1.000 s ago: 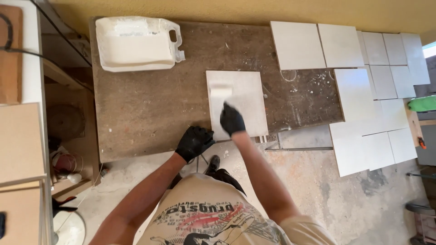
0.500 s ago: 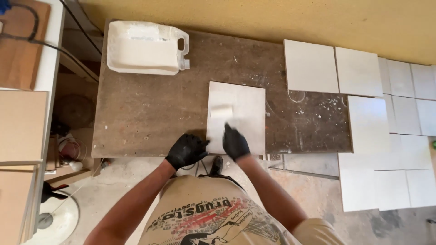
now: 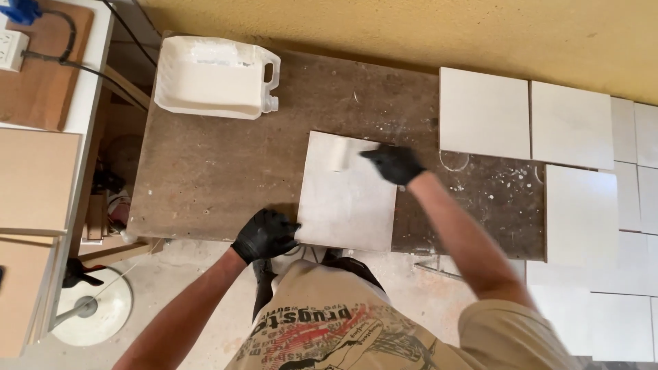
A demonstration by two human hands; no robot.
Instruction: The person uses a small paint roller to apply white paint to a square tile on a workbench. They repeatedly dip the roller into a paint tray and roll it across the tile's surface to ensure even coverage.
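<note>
A square pale grey tile (image 3: 346,199) lies flat on a brown work board (image 3: 219,164). My right hand (image 3: 394,163), in a black glove, holds a small white paint roller (image 3: 338,153) on the tile's far edge. My left hand (image 3: 266,234), also gloved in black, presses against the tile's near left corner at the board's front edge.
A white cut-open jug used as a tray (image 3: 216,77) sits at the board's far left. Several pale tiles (image 3: 572,127) lie in rows to the right. A yellow wall (image 3: 411,27) runs behind. Wooden panels (image 3: 34,178) and a white round base (image 3: 92,308) are at the left.
My right hand has pushed the roller from the tile's near part up to its far edge. My left hand stays at the tile's near left corner. The camera view has shifted.
</note>
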